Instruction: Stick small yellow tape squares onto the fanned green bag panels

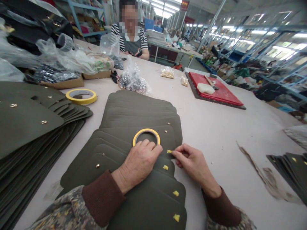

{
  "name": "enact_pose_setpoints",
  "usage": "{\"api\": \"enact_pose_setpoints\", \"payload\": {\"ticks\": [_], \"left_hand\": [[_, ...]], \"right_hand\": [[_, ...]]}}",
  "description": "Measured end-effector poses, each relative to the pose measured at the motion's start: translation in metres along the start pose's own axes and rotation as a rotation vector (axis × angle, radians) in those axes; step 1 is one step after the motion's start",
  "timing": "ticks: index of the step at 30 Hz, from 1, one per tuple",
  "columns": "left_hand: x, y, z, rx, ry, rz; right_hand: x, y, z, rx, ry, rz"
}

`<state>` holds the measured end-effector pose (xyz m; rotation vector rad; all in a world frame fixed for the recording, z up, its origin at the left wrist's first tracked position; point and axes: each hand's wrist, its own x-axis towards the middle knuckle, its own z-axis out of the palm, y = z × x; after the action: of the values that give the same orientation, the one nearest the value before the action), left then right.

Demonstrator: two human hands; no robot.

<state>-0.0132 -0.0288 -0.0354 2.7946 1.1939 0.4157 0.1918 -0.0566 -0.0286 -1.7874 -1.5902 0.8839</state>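
Head view: a yellow tab (169,151) is pinched at the right hand's (192,163) fingertips, touching the top flap (165,140). Just left, the left hand (139,161) lies flat, curled fingers against the tape roll (146,137). The tab could stick crooked, or the fanned flaps slide under pressure.

I see a bright, even scene, lit by rows of ceiling tubes (165,8) far back. Shadows under my hands are soft and faint. The table (216,127) glares pale. Wide-lens bending curves the shelving (263,38) at right, corners smear, and the face opposite is blurred out.
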Motion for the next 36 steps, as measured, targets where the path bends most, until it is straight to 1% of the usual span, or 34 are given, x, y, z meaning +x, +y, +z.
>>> {"api": "enact_pose_setpoints", "payload": {"ticks": [2,4,6,9,11,13,15,17,19,21,24,26,27,30,34,36], "left_hand": [[0.0,-0.001,0.0,-0.013,0.004,0.0],[0.001,-0.001,-0.002,-0.045,0.018,0.001],[0.001,0.0,-0.004,-0.092,0.05,0.016],[0.0,-0.001,-0.005,-0.154,0.111,0.051],[-0.002,-0.005,-0.004,-0.182,0.16,0.063],[-0.003,-0.009,-0.005,-0.21,0.225,0.067],[-0.003,-0.014,-0.006,-0.231,0.293,0.056],[-0.002,-0.018,-0.008,-0.222,0.327,0.039],[0.0,-0.02,-0.008,-0.182,0.314,0.018],[0.003,-0.02,-0.008,-0.143,0.273,-0.008],[0.004,-0.02,-0.006,-0.127,0.234,-0.034],[0.005,-0.021,-0.004,-0.129,0.232,-0.026],[0.004,-0.021,-0.004,-0.129,0.233,-0.022],[0.003,-0.02,-0.004,-0.112,0.202,-0.022],[0.001,-0.017,-0.007,-0.039,0.088,0.037],[0.001,-0.015,-0.009,-0.01,0.055,0.065]], "right_hand": [[-0.004,-0.001,0.004,-0.092,0.03,-0.086],[-0.005,-0.003,0.01,-0.217,0.094,-0.143],[-0.003,-0.003,0.016,-0.307,0.14,-0.154],[0.001,-0.003,0.02,-0.363,0.148,-0.179],[0.003,-0.004,0.018,-0.374,0.11,-0.2],[0.004,-0.006,0.012,-0.384,0.029,-0.193],[0.004,-0.009,0.007,-0.366,-0.076,-0.157],[0.005,-0.011,0.003,-0.33,-0.147,-0.116],[0.005,-0.011,0.003,-0.312,-0.16,-0.092],[0.006,-0.008,0.003,-0.292,-0.134,-0.086],[0.007,-0.004,0.001,-0.142,-0.09,-0.071],[0.006,-0.003,-0.002,-0.045,-0.086,-0.045],[0.005,-0.003,-0.002,-0.032,-0.092,-0.039],[0.003,-0.005,0.001,-0.128,-0.087,-0.075],[0.001,-0.007,0.013,-0.312,0.004,-0.133],[0.001,-0.008,0.017,-0.373,0.035,-0.162]]}}
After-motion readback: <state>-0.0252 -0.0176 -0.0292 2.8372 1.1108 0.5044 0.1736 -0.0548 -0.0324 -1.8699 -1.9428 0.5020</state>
